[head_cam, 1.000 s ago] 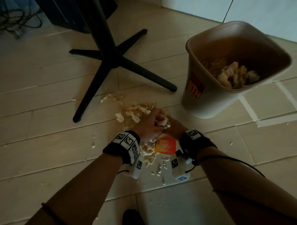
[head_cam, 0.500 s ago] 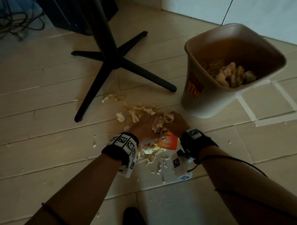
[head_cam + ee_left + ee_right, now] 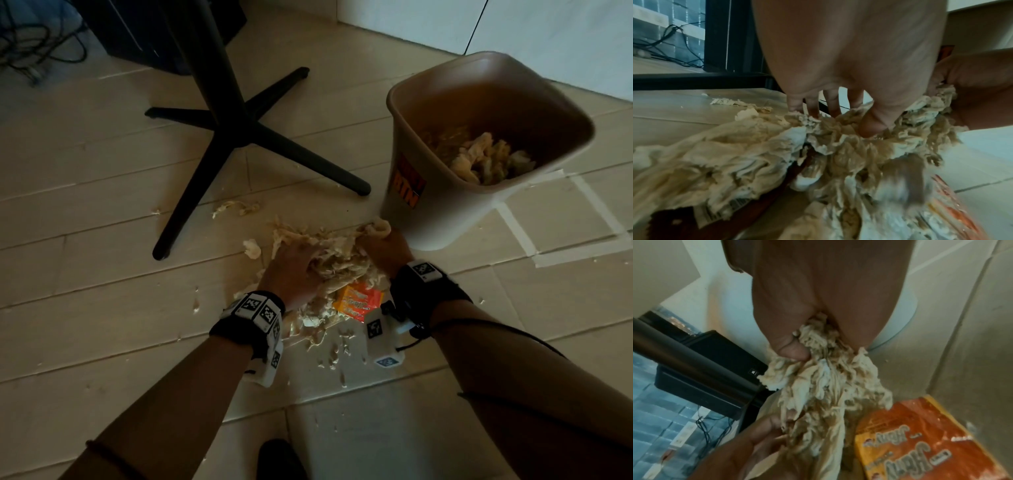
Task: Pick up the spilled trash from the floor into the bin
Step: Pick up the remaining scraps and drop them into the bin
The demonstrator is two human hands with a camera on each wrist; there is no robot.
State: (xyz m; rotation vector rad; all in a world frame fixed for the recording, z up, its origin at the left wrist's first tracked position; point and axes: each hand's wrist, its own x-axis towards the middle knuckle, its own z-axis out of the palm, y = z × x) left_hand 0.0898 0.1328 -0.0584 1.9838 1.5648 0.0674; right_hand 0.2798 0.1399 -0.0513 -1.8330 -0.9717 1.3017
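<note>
Nearest: both forearms w/ wrist bands (image 3: 255, 315) reach down to the floor (image 3: 102, 308). Scraps (image 3: 330, 356) lie loose between the wrists. Orange wrapper (image 3: 358, 301) flat on floor, just under and touching the pile of shredded paper trash (image 3: 337, 260). Left hand (image 3: 291, 274) has fingers (image 3: 812, 105) curled down into the pile, thumb dug in, gripping it. Right hand (image 3: 387, 248) is clenched round a wad of the same pile; strands hang from the fist in the right wrist view. Hands close together, pile between them. Further left, more bits (image 3: 236, 207) by the black chair base (image 3: 239, 130). Beyond right hand, near it, the tan bin (image 3: 445, 212) stands upright w/ trash already inside.
</note>
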